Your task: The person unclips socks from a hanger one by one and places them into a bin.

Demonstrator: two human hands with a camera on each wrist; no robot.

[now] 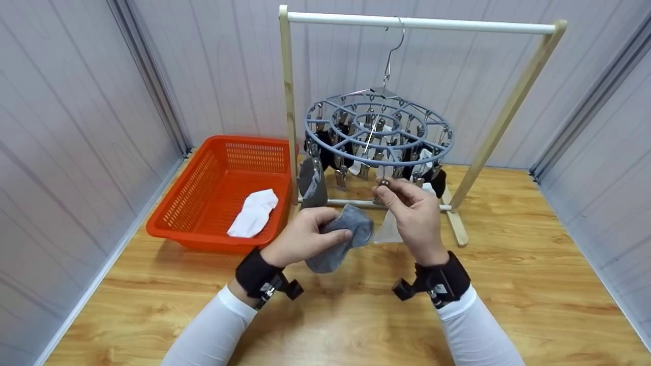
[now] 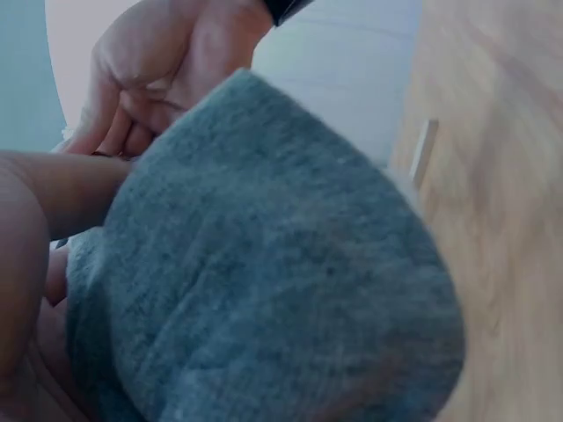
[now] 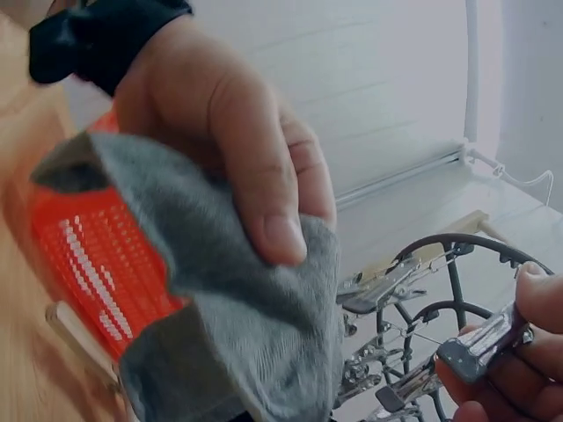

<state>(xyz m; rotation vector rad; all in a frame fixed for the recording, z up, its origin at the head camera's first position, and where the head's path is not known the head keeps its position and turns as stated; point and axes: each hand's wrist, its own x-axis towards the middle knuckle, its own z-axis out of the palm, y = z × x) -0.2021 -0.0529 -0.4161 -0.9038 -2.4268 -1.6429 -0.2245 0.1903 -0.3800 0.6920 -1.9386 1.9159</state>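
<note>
My left hand [image 1: 302, 238] pinches a grey sock [image 1: 358, 223] between thumb and fingers, its loose end drooping below. The sock fills much of the left wrist view. Thumb and fingers of my right hand [image 1: 419, 219] grip a metal clip [image 3: 479, 347], one of those dangling from the round blue-grey drying hanger [image 1: 379, 162]. The held sock is just left of that clip, apart from it. Another grey sock [image 1: 314, 185] hangs at the hanger's left edge, and a pale sock [image 1: 389, 230] shows partly behind my right hand.
An orange basket [image 1: 211, 203] on the left holds a white sock [image 1: 254, 212]. The hanger hooks over the white bar [image 1: 468, 25] of a rack with wooden posts [image 1: 508, 114]. Black socks [image 1: 436, 180] and white ones hang among several clips. Panelled walls stand behind and at both sides.
</note>
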